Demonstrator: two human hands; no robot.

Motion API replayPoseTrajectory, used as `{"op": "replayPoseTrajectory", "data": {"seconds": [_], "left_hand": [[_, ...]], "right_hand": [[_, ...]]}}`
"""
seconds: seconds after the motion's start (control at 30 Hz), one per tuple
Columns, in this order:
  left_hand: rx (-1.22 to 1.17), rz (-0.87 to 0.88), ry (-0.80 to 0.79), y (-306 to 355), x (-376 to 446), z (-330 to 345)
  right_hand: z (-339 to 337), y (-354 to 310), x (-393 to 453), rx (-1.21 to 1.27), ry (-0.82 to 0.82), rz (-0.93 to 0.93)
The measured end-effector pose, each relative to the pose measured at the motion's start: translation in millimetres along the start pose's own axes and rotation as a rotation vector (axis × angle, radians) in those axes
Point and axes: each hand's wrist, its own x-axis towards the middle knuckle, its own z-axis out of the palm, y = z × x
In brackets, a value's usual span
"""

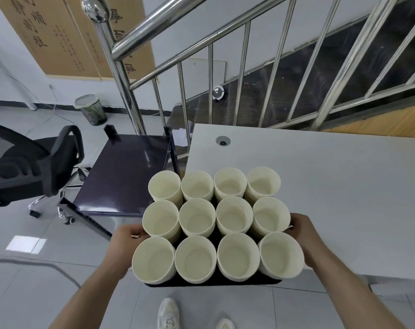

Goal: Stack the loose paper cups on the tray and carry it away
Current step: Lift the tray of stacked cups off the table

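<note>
A black tray (213,283) carries several stacks of cream paper cups (197,220), packed in rows and all upright. The tray is lifted, hanging partly over the white table's left front corner and partly over the floor. My left hand (126,236) grips the tray's left edge, its fingers hidden under the cups. On the opposite side my right hand (301,227) grips the right edge, thumb by the cups. Most of the tray is hidden beneath the cups.
The white table (332,176) stretches to the right, with a cable hole (223,140) near its back. A dark cart shelf (128,176) stands left of it, an office chair (33,167) further left. A steel stair railing (182,74) rises behind; a bin (91,110) stands by the wall.
</note>
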Motion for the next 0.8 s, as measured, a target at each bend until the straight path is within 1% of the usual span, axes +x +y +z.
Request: {"op": "replayPoseTrajectory", "data": {"seconds": [0.1,0.3,0.47,0.67,0.8], "left_hand": [[-0.003,0.010,0.009,-9.9,-1.1,-16.3],[-0.018,0.020,-0.042,-28.5,12.4,-55.6],[-0.001,0.062,-0.086,-46.9,39.5,-110.2],[-0.001,0.073,-0.127,-59.4,75.1,-169.8],[0.017,0.055,-0.155,-64.3,97.2,-201.9]], "right_hand": [[16.1,-6.3,-8.6,0.001,0.006,-0.006],[53.8,-24.5,-23.2,-0.006,0.034,0.009],[112.2,-52.9,-43.1,0.042,0.054,0.049],[178.7,-86.4,-52.1,0.080,0.101,0.100],[210.0,-101.4,-48.0,0.107,0.115,0.111]]}}
